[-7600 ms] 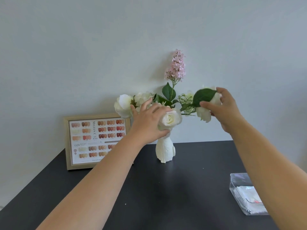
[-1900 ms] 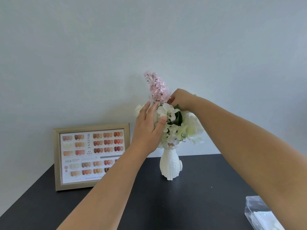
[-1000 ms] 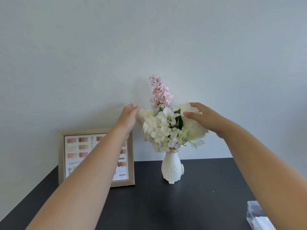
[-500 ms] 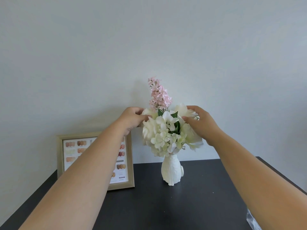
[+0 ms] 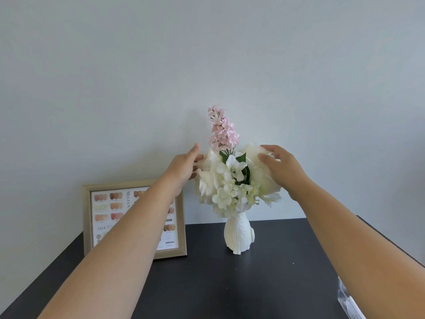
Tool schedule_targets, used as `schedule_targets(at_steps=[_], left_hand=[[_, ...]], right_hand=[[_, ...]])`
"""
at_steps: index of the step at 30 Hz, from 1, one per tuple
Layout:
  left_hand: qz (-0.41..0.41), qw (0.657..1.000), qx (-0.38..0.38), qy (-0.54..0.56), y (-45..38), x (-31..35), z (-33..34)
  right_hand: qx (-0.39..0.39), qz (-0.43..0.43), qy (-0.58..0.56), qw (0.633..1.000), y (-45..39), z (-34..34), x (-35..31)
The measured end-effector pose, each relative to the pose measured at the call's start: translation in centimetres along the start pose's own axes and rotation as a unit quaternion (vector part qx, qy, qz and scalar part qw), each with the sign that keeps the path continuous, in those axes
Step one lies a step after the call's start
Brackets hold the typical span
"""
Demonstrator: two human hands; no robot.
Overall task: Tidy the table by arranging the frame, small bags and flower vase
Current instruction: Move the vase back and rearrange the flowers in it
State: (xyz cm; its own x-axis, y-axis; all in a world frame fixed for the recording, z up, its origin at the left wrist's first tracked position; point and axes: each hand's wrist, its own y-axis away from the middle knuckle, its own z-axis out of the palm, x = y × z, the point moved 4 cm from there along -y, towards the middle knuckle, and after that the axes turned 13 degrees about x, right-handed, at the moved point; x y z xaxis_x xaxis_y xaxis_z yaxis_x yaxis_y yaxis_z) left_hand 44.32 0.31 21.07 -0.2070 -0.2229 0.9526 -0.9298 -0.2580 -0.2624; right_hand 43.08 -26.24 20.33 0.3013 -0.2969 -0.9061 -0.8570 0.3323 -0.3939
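You are cupping the bouquet with both palms: your left hand (image 5: 184, 169) is lying open against its left side, your right hand (image 5: 281, 168) open against its right, neither one gripping. The flower vase (image 5: 239, 234) is standing upright directly below, on the dark table (image 5: 230, 291). The frame (image 5: 134, 221) is leaning just left; free room is lying on the right, before the table edge

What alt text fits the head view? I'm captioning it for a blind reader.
Two bare hands, left hand and right hand, cup a bunch of white flowers with a pink sprig in a white vase on a black table. A gold frame of nail swatches leans on the wall at left.
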Motion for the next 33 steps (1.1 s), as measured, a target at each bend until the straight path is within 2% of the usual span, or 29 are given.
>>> schedule_targets(at_steps=[6, 9, 12, 18, 22, 26, 28, 33], left_hand=[[-0.016, 0.981, 0.033, 0.191, 2.3, -4.7, 1.4], [-0.022, 0.972, 0.036, 0.232, 2.9, -4.8, 2.2], [-0.011, 0.977, 0.032, 0.211, 3.4, -4.1, 2.9], [0.087, 0.989, 0.014, 0.122, 4.4, -2.2, 3.9], [0.055, 0.991, -0.013, 0.118, 3.9, -2.5, 3.1], [-0.004, 0.980, -0.008, 0.200, 3.9, -3.6, 2.1], [-0.015, 0.973, -0.001, 0.229, 4.1, -4.1, 2.2], [0.042, 0.977, -0.025, 0.207, 5.2, -3.5, 3.6]], right_hand=[[0.035, 0.078, -0.132, 0.988, 1.0, -0.7, 2.1], [0.003, 0.111, -0.145, 0.983, 1.9, 0.0, 3.1], [-0.011, 0.078, -0.148, 0.986, 2.7, 0.6, 2.9], [-0.018, 0.040, -0.148, 0.988, 3.6, 1.9, 2.1], [-0.036, 0.034, -0.139, 0.989, 3.6, 1.3, 1.6], [0.039, 0.045, -0.150, 0.987, 3.0, -0.8, 1.9], [0.052, 0.051, -0.154, 0.985, 3.3, -1.0, 2.3], [-0.016, 0.042, -0.143, 0.989, 4.5, 1.0, 2.6]])
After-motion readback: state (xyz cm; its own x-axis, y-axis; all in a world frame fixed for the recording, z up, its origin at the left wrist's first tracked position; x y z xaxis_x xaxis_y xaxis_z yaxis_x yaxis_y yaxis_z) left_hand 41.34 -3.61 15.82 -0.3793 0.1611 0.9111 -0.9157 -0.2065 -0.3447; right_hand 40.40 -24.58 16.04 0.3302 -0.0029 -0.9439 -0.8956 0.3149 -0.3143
